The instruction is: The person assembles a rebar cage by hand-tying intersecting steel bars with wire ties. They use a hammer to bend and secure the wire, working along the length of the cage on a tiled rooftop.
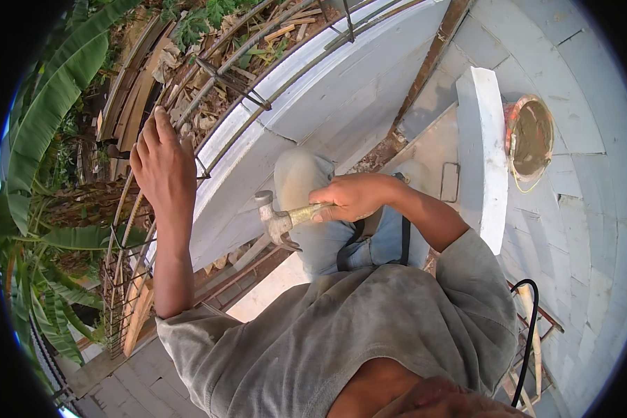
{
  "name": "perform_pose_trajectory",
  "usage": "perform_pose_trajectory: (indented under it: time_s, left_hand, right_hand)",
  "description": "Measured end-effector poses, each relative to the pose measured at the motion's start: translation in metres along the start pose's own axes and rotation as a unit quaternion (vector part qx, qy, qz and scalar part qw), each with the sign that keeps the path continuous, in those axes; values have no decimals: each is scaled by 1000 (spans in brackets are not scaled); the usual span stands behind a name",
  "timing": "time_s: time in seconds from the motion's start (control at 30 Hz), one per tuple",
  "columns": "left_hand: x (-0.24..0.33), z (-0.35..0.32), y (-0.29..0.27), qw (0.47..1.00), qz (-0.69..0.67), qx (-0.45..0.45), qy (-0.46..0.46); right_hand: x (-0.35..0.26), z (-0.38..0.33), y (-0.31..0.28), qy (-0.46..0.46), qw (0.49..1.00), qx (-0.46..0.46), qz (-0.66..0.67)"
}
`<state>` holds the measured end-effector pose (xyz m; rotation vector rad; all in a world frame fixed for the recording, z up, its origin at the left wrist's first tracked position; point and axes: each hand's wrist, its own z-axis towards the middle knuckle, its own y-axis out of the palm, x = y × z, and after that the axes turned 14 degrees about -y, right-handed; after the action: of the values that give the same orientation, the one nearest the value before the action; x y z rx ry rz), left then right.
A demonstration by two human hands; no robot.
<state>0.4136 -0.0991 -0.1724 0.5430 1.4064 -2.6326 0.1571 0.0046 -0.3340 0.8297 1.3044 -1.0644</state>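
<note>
In my right hand (352,198) is a claw hammer (277,221), gripped by its worn handle. The hammer's metal head points left, in front of my jeans-covered knee (305,174). Over on the left, my left hand (164,164) rests back-up on the rebar (219,73) of a long reinforcement cage. Its fingers bend over the bar, and the fingertips are partly hidden. Between my hands runs the white top edge of a light block wall (258,143), just inside the cage.
An orange-rimmed bucket of grey mortar (534,139) stands at the right beside an upright white block panel (491,160). Wooden boards (136,90) and scraps lie beyond the cage, with banana leaves (56,104) at far left. A black cable (533,327) loops at lower right.
</note>
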Motion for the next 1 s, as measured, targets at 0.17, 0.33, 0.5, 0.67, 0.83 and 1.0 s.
perform_pose_trajectory:
  time_s: [0.17, 0.33, 0.5, 0.67, 0.83, 1.0]
  left_hand:
    - [1, 12, 8, 1000, -13, -10, 17]
    - [4, 17, 8, 999, -42, -5, 22]
    - [3, 17, 9, 998, -66, -11, 18]
    - [2, 18, 10, 997, -72, -5, 27]
    - [3, 14, 12, 996, -89, 7, 28]
    - [3, 14, 11, 996, -84, -21, 19]
  right_hand:
    - [13, 8, -40, -28, 999, -25, 24]
    - [17, -43, -25, -23, 980, 185, 74]
    - [-14, -16, 38, -21, 973, -217, -73]
    - [18, 20, -20, -27, 970, -226, -79]
    - [23, 14, 29, -136, 988, 17, -65]
    - [-33, 14, 48, -189, 890, -404, -92]
